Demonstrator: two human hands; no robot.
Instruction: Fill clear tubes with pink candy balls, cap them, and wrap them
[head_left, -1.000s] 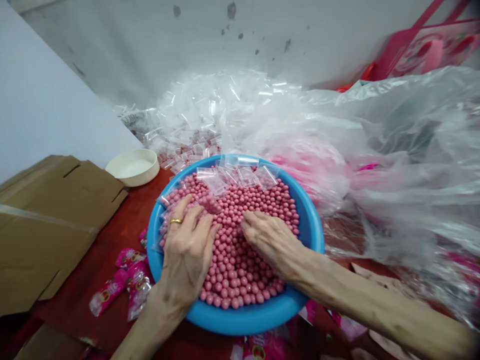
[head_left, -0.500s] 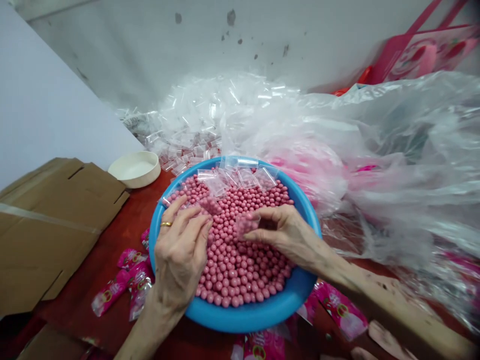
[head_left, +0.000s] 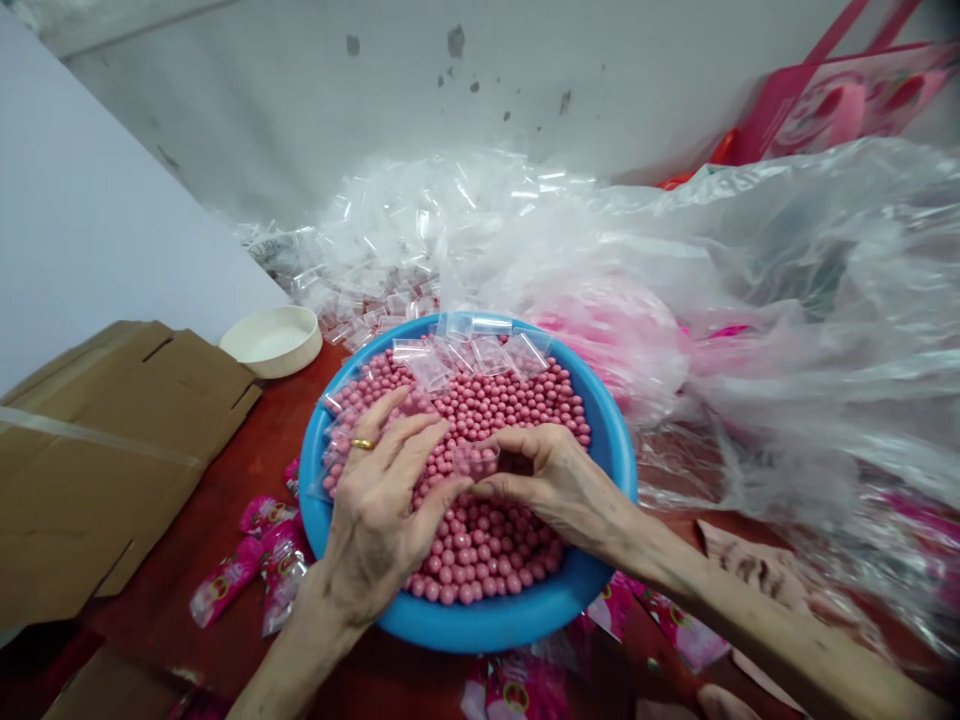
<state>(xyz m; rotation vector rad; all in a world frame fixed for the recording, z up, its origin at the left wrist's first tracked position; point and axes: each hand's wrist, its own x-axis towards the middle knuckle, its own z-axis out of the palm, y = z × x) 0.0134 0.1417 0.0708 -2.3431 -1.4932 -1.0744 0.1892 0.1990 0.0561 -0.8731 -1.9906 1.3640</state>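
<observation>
A blue basin (head_left: 480, 636) full of round pink balls (head_left: 517, 405) stands in front of me. My right hand (head_left: 559, 485), over the balls, pinches a small clear plastic box (head_left: 475, 459) between thumb and fingers. Several pink balls show inside that box. My left hand (head_left: 382, 505) is just left of it, fingers apart and thumb tip close to the box; whether it touches, I cannot tell. Several clear plastic boxes (head_left: 491, 352) lie on the balls along the basin's back rim, and more clear pieces show beside my left hand.
A heap of clear plastic pieces (head_left: 420, 230) lies behind the basin. Left stand a round white dish (head_left: 274, 340) and a cardboard box (head_left: 112, 450). Pink printed packets (head_left: 229, 580) surround the basin. Crumpled clear plastic sheeting (head_left: 780, 290) covers the right side, below a pink bag (head_left: 825, 110).
My left hand has moved right, toward the small box, with its fingers spreading. My right hand has shifted slightly left, and the box in it now sits more level.
</observation>
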